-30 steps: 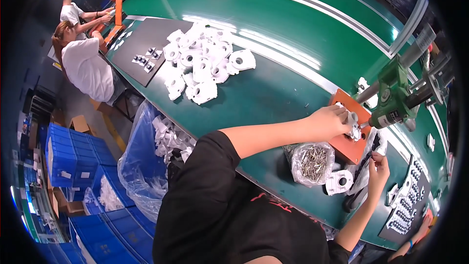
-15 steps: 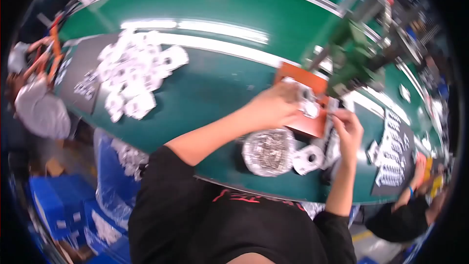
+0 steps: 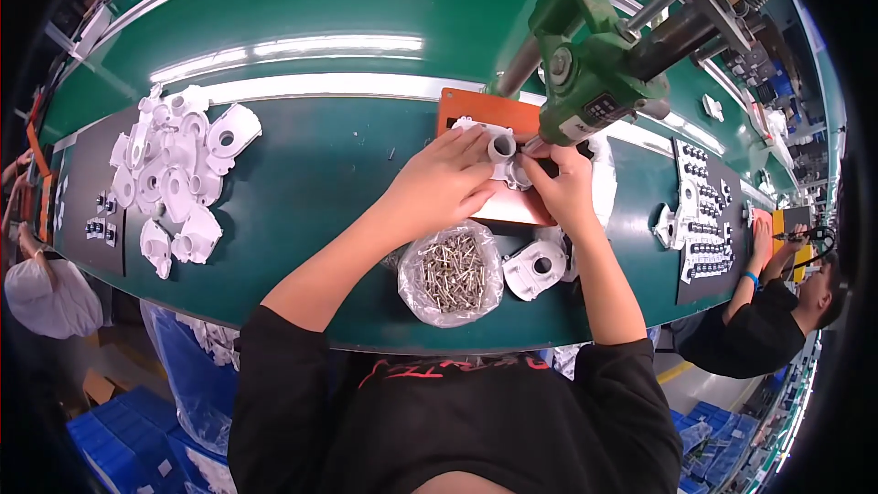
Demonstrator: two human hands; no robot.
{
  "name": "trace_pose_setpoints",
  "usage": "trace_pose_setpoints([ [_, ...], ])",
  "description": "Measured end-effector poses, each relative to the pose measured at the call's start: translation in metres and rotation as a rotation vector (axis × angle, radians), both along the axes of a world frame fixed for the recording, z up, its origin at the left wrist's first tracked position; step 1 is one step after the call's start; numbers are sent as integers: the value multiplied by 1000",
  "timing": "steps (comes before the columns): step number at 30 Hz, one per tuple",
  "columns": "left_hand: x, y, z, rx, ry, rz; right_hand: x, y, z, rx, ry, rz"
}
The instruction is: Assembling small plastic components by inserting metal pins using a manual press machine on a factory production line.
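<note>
Left hand fingers clamped on white plastic housing, orange fixture beneath. Right hand fingertips at housing's side; grip: cannot tell. Probably positioning under green press head; next move likely needs steady alignment.

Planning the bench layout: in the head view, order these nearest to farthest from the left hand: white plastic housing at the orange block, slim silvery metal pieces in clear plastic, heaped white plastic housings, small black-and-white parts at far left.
1. White plastic housing: touching the left hand.
2. Silvery metal pieces: just below the hand.
3. Heaped housings: left.
4. Small black-and-white parts: beyond the heap.
</note>
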State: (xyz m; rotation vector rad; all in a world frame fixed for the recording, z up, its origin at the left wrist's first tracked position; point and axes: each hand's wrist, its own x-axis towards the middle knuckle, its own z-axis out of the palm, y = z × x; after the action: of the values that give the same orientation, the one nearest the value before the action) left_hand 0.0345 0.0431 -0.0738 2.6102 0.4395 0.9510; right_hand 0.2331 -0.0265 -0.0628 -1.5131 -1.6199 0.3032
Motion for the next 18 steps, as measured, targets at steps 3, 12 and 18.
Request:
trace_pose_setpoints([
  [3, 0, 0, -1, 11, -10, 13, 5, -1, -5, 79, -111, 32],
  [12, 0, 0, -2, -36, 19, -13, 2, -7, 4, 122, -379, 117],
  [18, 0, 0, -5, 13, -23, 12, -10, -19, 22, 28, -478, 152],
])
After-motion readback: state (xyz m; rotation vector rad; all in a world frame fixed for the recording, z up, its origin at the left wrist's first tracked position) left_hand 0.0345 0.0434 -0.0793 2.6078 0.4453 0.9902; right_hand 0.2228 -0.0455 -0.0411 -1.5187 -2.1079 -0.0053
